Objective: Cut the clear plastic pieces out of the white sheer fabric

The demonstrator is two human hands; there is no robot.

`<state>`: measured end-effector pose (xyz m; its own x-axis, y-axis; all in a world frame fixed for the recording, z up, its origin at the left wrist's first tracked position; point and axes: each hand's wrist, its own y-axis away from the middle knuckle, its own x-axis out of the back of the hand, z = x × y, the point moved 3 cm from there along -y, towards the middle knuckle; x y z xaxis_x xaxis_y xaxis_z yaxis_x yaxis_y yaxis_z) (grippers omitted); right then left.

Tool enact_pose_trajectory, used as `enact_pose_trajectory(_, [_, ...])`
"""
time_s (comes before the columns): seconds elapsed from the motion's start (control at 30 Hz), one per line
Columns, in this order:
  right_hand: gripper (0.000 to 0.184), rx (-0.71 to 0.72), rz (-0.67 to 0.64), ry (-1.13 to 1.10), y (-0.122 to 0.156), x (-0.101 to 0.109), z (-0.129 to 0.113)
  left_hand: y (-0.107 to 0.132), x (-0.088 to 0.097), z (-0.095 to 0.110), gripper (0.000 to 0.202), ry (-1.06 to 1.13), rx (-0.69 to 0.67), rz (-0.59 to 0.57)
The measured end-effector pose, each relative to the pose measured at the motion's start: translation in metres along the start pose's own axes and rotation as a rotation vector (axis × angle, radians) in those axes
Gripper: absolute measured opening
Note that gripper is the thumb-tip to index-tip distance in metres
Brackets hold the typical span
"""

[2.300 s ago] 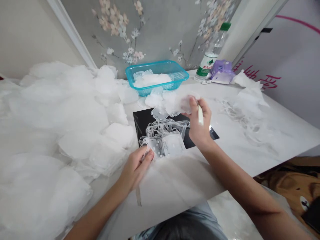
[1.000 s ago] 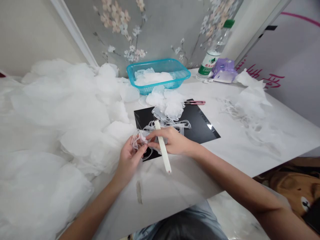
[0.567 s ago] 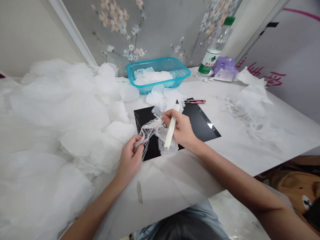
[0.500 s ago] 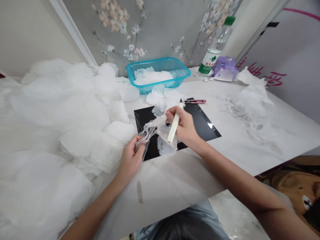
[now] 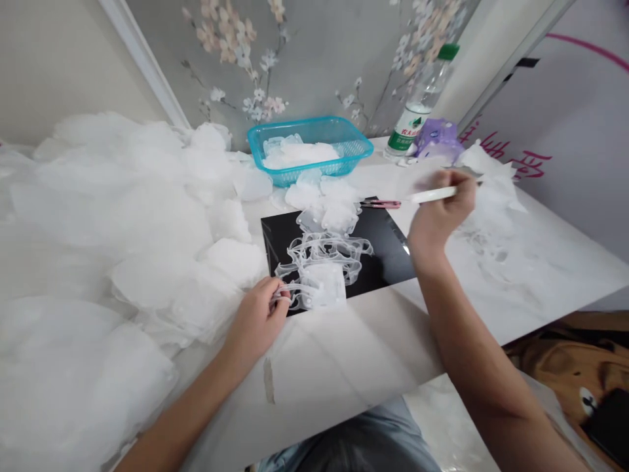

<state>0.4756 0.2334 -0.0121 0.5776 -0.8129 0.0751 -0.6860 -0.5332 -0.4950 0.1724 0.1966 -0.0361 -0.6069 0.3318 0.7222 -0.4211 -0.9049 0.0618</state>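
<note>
My left hand [image 5: 258, 318] is closed on the edge of a strip of clear plastic netting [image 5: 319, 265] that lies across a black mat [image 5: 383, 239] on the white table. My right hand [image 5: 439, 210] is raised over the right side of the table, closed round a white pen-shaped tool [image 5: 432, 195] and pinching a thin, blurred scrap. It hovers beside a heap of white trimmings [image 5: 486, 196]. Several cut clear pieces [image 5: 327, 203] lie at the mat's far edge.
A turquoise basket [image 5: 354, 141] holding clear pieces stands at the back. Pink snips [image 5: 381, 204] lie by the mat. A plastic bottle [image 5: 417, 105] and a purple packet [image 5: 437, 134] stand at the far right. A big mound of white sheets [image 5: 113, 229] fills the left.
My right hand pulled a piece free of the strip near my left hand and swung out to the right with the tool. The strip has dropped back flat onto the mat.
</note>
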Motion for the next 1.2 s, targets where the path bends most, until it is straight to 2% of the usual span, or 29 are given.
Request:
enact_pose_trajectory(0.03, [0.018,0.077,0.044,0.083,0.005,-0.003,-0.004,0.001,0.0,0.0,0.012,-0.014,0.001,-0.001])
enact_pose_trajectory(0.07, [0.017,0.131,-0.048,0.178,0.012,-0.012,-0.007,0.002,0.0,0.001,0.011,-0.039,-0.001,0.005])
enact_pose_trajectory(0.17, [0.016,0.284,-0.687,0.366,0.041,-0.048,-0.01,0.006,0.0,0.003,0.016,-0.115,-0.016,0.025])
enact_pose_trajectory(0.2, [0.017,0.336,-0.844,0.368,0.049,-0.055,-0.012,0.006,-0.001,0.003,0.016,-0.11,-0.016,0.025])
enact_pose_trajectory(0.23, [0.018,0.376,-0.932,0.342,0.055,-0.059,-0.015,0.007,-0.001,0.002,0.016,-0.078,-0.008,0.027])
enact_pose_trajectory(0.3, [0.021,0.404,-0.974,0.242,0.061,-0.06,-0.023,0.007,-0.001,0.0,0.018,0.073,0.041,0.066])
enact_pose_trajectory(0.37, [0.022,0.373,-1.011,0.152,0.064,-0.057,-0.034,0.006,0.0,-0.003,0.017,0.319,0.123,0.169])
enact_pose_trajectory(0.5, [0.028,0.325,-1.223,0.123,0.079,-0.056,-0.05,0.004,0.006,-0.009,0.009,0.777,0.248,0.383])
enact_pose_trajectory(0.63, [0.04,0.275,-1.393,0.175,0.094,-0.061,-0.052,0.002,0.011,-0.014,0.018,0.946,0.302,0.508])
enact_pose_trajectory(0.73, [0.044,0.261,-1.417,0.235,0.101,-0.063,-0.053,0.0,0.013,-0.015,0.024,1.007,0.287,0.514])
enact_pose_trajectory(0.8, [0.038,0.255,-1.411,0.248,0.103,-0.062,-0.056,-0.001,0.013,-0.015,0.028,1.012,0.265,0.524])
enact_pose_trajectory(0.9, [0.026,0.194,-1.391,0.107,0.101,-0.06,-0.062,-0.001,0.012,-0.015,0.034,0.975,0.223,0.505])
enact_pose_trajectory(0.97, [0.024,0.075,-1.3,-0.059,0.095,-0.058,-0.065,-0.002,0.01,-0.016,0.038,0.976,0.208,0.449])
enact_pose_trajectory(1.07, [0.029,-0.17,-1.073,-0.276,0.082,-0.055,-0.063,-0.002,0.006,-0.018,0.044,0.977,0.168,0.383])
enact_pose_trajectory(1.13, [0.032,-0.301,-0.937,-0.388,0.076,-0.053,-0.059,0.0,0.005,-0.017,0.045,0.898,0.116,0.411])
enact_pose_trajectory(1.2, [0.033,-0.391,-0.827,-0.475,0.071,-0.052,-0.056,0.005,0.007,-0.013,0.043,0.702,0.035,0.493])
